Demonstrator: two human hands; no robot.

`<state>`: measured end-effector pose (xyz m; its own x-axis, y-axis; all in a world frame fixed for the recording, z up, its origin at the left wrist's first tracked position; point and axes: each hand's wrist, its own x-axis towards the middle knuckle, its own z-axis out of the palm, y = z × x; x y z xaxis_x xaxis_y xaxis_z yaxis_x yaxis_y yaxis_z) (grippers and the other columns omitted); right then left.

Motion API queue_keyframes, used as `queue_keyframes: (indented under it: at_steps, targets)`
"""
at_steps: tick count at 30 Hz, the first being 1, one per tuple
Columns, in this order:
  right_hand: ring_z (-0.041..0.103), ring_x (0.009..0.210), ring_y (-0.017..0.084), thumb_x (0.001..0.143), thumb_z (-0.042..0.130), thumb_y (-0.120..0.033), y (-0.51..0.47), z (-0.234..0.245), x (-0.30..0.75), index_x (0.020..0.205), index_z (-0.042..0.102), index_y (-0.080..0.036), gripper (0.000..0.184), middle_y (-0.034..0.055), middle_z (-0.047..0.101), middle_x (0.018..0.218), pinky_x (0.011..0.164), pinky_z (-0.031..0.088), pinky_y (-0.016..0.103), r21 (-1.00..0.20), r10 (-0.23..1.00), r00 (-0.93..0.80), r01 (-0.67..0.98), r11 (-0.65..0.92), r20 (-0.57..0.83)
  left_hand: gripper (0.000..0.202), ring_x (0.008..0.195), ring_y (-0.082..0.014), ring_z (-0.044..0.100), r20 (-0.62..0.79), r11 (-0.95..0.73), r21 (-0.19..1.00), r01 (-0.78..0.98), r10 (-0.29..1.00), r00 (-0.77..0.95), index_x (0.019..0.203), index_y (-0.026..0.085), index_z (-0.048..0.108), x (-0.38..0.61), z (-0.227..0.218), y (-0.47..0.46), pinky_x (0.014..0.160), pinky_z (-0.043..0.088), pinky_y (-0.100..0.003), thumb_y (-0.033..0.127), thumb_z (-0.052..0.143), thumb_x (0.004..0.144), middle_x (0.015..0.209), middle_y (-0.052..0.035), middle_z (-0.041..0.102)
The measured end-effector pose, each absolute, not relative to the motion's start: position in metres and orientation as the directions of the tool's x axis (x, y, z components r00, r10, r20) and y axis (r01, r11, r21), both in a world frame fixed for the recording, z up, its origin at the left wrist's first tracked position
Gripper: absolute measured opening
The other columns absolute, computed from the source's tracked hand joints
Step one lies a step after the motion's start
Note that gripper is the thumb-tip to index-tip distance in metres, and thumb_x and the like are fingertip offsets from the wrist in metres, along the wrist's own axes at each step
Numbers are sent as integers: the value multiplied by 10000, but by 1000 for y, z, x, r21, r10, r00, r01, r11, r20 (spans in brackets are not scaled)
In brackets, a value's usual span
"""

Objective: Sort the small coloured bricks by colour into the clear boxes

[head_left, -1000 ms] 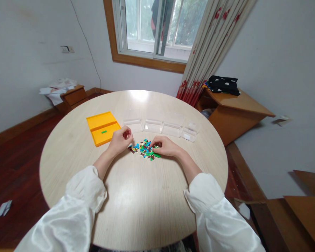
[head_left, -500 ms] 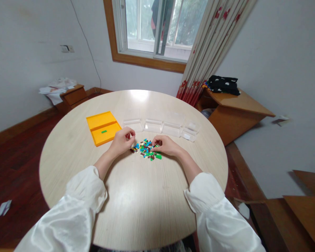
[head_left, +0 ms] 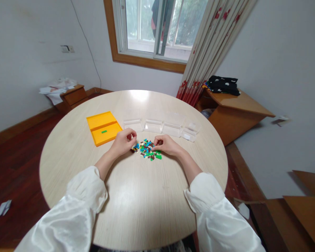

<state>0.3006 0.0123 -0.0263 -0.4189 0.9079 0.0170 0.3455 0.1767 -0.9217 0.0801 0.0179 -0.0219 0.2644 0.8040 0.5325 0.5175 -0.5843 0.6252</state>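
On the round table (head_left: pixel 136 196), my left hand (head_left: pixel 124 141) and right hand (head_left: pixel 168 145) curl at either side of the brick pile (head_left: pixel 147 150); I cannot tell whether either grips a piece.

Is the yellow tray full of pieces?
No, the yellow tray holds just one small green piece in its near compartment.

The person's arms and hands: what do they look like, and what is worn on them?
Both arms wear loose, glossy white sleeves, the left sleeve and the right sleeve, gathered at the forearm. The left hand and right hand are bare: no gloves, no visible watch or ring.
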Motion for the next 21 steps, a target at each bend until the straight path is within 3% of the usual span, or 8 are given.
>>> queue_keyframes:
  at_steps: [5, 11, 15, 21]
  targets:
    - [528, 587, 99, 678, 662, -271, 11, -22, 298, 694, 656, -128, 144, 0, 619, 626, 569, 405, 225, -889, 920, -370, 370, 272, 127, 98, 613, -111, 529, 487, -552, 716, 428, 834, 260, 701, 152, 588, 88, -20, 13, 602, 435, -235, 206, 513, 733, 670, -10, 599]
    - [583, 653, 128, 762, 586, -240, 6, -17, 291, 725, 678, -136, 144, 28, 668, 696, 633, 442, 249, -843, 921, -323, 413, 345, 218, 196, 592, -113, 533, 402, -499, 798, 338, 859, 319, 827, 135, 659, 98, -22, 9, 561, 435, -234, 293, 554, 779, 687, -24, 629]
    - [588, 670, 128, 758, 615, -204, 4, -17, 284, 705, 692, -150, 108, 25, 674, 701, 673, 444, 254, -761, 876, -386, 463, 455, 289, 232, 671, -120, 564, 449, -594, 734, 330, 788, 421, 990, 164, 667, 102, -23, 7, 636, 457, -245, 238, 555, 800, 774, -33, 650]
    - [561, 610, 111, 748, 656, -231, 3, -20, 279, 661, 688, -146, 126, 10, 653, 639, 603, 417, 228, -722, 880, -374, 516, 461, 295, 114, 721, -125, 576, 508, -688, 643, 336, 711, 486, 809, 169, 675, 103, -23, 7, 682, 453, -248, 164, 564, 789, 766, -31, 640]
